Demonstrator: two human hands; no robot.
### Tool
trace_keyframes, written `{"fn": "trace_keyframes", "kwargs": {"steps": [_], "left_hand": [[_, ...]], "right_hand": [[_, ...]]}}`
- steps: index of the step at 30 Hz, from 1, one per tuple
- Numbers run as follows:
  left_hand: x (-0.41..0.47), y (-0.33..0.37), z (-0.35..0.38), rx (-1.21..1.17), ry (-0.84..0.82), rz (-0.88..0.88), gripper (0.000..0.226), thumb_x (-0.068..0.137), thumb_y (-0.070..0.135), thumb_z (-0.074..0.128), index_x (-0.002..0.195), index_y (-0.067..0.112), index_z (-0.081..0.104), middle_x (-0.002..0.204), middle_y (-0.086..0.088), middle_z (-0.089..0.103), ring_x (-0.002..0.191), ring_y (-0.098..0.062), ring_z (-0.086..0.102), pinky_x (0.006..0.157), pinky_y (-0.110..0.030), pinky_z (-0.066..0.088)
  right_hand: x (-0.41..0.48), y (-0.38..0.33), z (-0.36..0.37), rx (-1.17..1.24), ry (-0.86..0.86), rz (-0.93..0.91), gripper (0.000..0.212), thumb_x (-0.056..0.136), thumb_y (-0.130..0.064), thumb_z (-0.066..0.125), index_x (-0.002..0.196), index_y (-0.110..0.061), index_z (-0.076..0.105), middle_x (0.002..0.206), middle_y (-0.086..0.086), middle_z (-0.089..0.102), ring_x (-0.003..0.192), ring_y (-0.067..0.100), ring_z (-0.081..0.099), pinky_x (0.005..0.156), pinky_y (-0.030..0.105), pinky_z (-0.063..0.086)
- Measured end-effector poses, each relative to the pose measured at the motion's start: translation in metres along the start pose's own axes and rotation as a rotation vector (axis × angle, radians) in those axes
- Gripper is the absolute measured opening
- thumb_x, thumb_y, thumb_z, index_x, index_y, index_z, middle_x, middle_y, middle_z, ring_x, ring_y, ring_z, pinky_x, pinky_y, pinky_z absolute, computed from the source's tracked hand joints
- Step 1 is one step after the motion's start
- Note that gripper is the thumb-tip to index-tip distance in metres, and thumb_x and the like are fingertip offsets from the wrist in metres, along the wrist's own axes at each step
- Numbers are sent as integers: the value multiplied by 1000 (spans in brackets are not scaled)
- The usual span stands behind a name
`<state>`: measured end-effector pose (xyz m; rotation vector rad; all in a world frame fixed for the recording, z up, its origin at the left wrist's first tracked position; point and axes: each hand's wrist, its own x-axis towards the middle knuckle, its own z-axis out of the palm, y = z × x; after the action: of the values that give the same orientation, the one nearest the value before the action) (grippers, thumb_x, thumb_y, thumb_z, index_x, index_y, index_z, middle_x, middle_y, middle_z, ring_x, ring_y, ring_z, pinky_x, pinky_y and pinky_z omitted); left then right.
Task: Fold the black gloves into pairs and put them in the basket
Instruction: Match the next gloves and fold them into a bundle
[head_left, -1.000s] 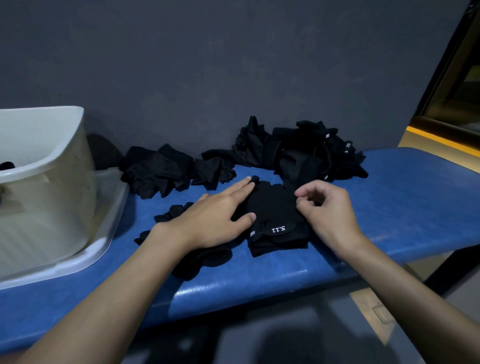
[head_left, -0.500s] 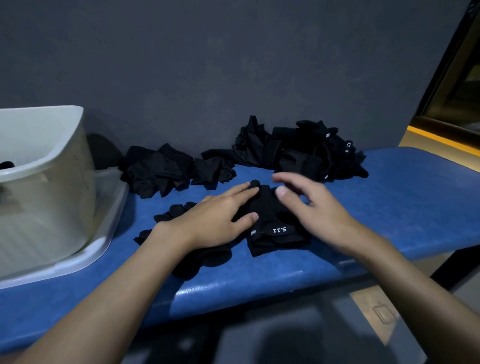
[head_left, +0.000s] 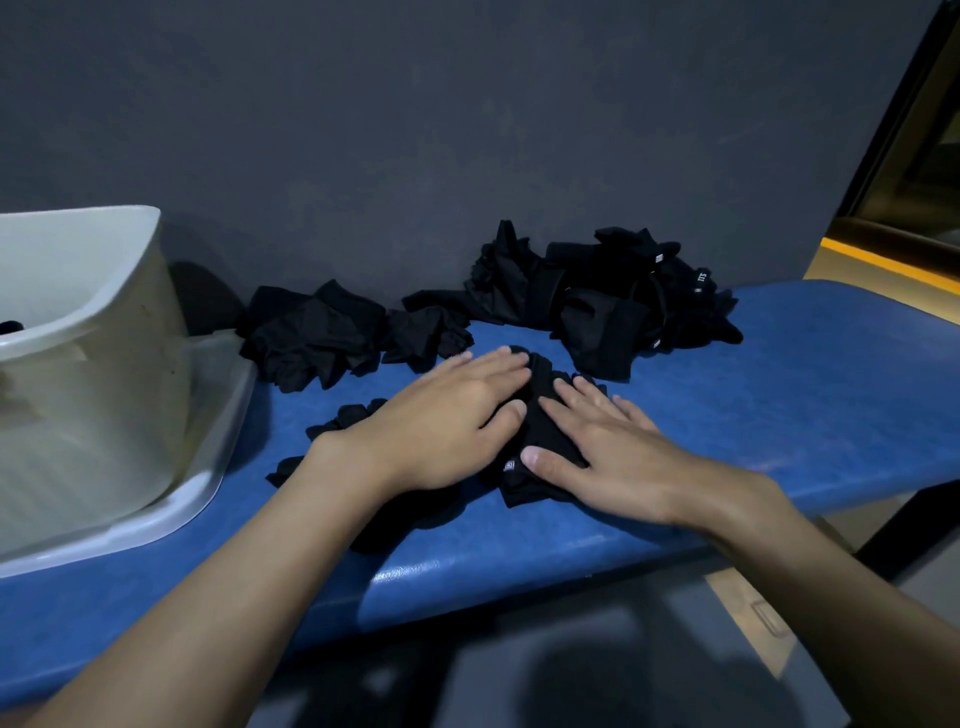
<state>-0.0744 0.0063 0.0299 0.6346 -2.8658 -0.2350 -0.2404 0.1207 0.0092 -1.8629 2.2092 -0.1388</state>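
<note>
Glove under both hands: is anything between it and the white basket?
Nothing tall. The left hand and right hand press flat on the folded glove; only another loose glove lies flat on the bench toward the basket.

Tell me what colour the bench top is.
The bench top is blue, seen in the head view.

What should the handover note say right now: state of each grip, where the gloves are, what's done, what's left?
Left grip: fingers straight, presses flat on the glove near the bench front.
Right grip: likewise flat on that glove.
Gloves: one pile beside the basket, a larger pile against the wall, stray gloves by the left wrist.
Done: a dark scrap shows in the basket; too little to name.
Left: finish this fold, pair the piles, basket them.
</note>
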Motion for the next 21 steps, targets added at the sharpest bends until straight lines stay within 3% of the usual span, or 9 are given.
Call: {"fn": "trace_keyframes", "kwargs": {"steps": [5,11,21], "left_hand": [[-4,-7,10,-16,-165,-52,58,106,43,26,159,23,14,166,7,11,151,-2,6,123,-24,5],[-5,-11,13,69,-224,-107,66,102,56,20,160,26,5,166,11,3,151,-2,4,124,-28,5],[-10,-11,14,68,-272,-130,71,99,62,15,159,28,-6,166,12,-7,150,2,-5,124,-30,-1]], "right_hand": [[-2,0,0,10,-5,6,86,88,-75,22,157,-28,4,164,-3,-14,147,9,-22,122,40,-7],[-2,6,-4,-22,-50,49,118,60,-91,3,157,-24,-3,163,1,-17,148,11,-19,123,38,-4],[-7,6,-8,-26,-107,36,107,68,-86,6,155,-26,-11,161,-2,-24,145,7,-26,122,35,-9]]}}
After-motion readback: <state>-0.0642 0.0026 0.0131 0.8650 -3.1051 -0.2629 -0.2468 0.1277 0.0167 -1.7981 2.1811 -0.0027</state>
